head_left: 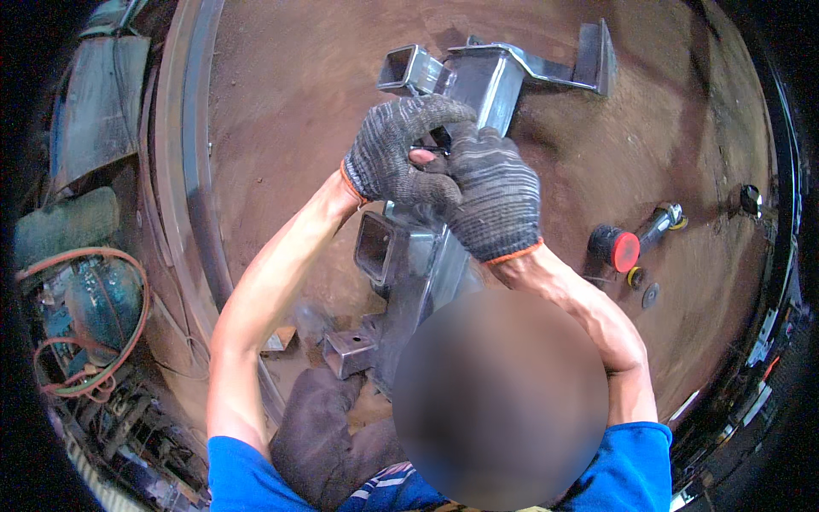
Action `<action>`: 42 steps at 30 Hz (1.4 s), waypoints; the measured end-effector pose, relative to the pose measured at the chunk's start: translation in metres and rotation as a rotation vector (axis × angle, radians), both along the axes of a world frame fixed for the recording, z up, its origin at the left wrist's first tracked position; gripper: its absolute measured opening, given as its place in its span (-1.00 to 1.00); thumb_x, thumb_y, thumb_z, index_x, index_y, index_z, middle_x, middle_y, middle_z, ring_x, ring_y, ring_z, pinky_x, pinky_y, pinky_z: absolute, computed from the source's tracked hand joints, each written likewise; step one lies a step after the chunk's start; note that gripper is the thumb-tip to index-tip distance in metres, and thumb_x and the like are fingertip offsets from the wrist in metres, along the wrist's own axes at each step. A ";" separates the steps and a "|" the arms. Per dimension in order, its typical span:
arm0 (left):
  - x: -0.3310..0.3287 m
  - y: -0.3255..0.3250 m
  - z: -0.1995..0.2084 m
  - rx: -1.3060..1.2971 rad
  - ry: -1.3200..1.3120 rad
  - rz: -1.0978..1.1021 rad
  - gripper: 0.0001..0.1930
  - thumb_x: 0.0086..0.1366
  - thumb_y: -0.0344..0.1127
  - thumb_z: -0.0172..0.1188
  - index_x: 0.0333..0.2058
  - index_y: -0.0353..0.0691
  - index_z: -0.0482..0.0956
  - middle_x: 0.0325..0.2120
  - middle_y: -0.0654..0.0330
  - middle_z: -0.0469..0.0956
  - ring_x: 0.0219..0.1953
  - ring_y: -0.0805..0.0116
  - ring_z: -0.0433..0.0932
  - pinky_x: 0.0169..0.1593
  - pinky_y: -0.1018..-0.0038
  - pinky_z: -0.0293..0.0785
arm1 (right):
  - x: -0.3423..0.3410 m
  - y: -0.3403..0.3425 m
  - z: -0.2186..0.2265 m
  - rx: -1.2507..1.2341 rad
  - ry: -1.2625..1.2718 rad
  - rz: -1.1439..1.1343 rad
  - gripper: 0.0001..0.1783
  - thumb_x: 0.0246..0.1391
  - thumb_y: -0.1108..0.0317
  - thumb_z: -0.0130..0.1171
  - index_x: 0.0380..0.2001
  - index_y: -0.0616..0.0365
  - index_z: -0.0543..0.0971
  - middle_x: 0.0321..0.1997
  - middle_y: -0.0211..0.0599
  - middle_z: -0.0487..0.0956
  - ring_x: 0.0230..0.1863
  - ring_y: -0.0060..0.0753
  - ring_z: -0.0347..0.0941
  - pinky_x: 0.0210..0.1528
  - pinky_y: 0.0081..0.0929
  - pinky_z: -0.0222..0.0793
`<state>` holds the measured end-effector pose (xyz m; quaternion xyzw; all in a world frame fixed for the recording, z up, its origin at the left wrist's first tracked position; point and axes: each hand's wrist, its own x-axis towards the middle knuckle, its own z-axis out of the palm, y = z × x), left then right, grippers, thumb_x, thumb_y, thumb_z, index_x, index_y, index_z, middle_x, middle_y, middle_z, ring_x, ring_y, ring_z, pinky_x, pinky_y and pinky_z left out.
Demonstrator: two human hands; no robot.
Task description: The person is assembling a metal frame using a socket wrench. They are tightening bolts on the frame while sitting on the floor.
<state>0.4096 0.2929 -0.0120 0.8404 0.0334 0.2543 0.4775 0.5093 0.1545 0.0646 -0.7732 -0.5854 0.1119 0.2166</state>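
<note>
**Welded steel frame held in both gloved hands, loose tools lying apart**

A frame of square steel tube is seen standing on the brown floor, reaching from near the person's knees up towards the far edge of the floor. Several cross pieces are already joined to its long member: one open-ended stub at the far end, one in the middle and one at the near end. A flat bracket piece is attached on the far right. From this it is judged that the assembly of the frame is well advanced; whether the seams are finished cannot be told, as they are hidden by the hands or too small to read.

The left hand and the right hand, both in grey knitted gloves, are closed together over the upper part of the frame. A small dark item appears to be pinched between them; what it is cannot be told.

An angle grinder with a red disc is lying on the floor well to the right, untouched, with small round parts just beside it.

As for containers, none proper is seen. The open tube ends are hollow and dark inside, and nothing is seen in them. A coil of reddish hose is lying by the left edge among cluttered machinery.
</note>
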 end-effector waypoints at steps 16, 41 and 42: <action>0.015 -0.014 0.002 -0.003 -0.066 0.170 -0.79 0.13 -0.21 0.14 -0.54 -0.23 0.57 -0.61 -0.01 0.54 -0.55 0.00 0.54 -0.45 0.23 0.42 | -0.002 -0.001 -0.050 -0.063 -0.355 -0.083 -0.64 0.02 -0.02 0.17 -0.47 0.07 0.60 -0.47 0.00 0.56 -0.43 -0.01 0.55 -0.45 -0.10 0.44; -0.054 0.002 0.018 -0.164 0.051 0.326 -0.26 -0.03 0.07 0.45 0.06 -0.22 0.45 -0.03 0.06 0.52 0.04 0.20 0.52 0.11 0.35 0.42 | 0.080 -0.005 -0.013 0.487 -0.537 0.674 -0.40 -0.12 0.06 0.35 0.01 0.07 0.52 0.07 -0.22 0.48 0.04 -0.10 0.42 0.01 -0.19 0.41; -0.061 0.001 0.021 -0.120 0.081 0.326 -0.23 -0.06 0.08 0.46 0.07 -0.22 0.44 -0.01 0.05 0.51 0.05 0.18 0.51 0.12 0.34 0.42 | 0.082 0.008 -0.011 0.562 -0.640 0.852 -0.39 -0.09 0.11 0.32 0.05 0.10 0.50 0.10 -0.23 0.48 0.07 -0.17 0.43 0.09 -0.17 0.39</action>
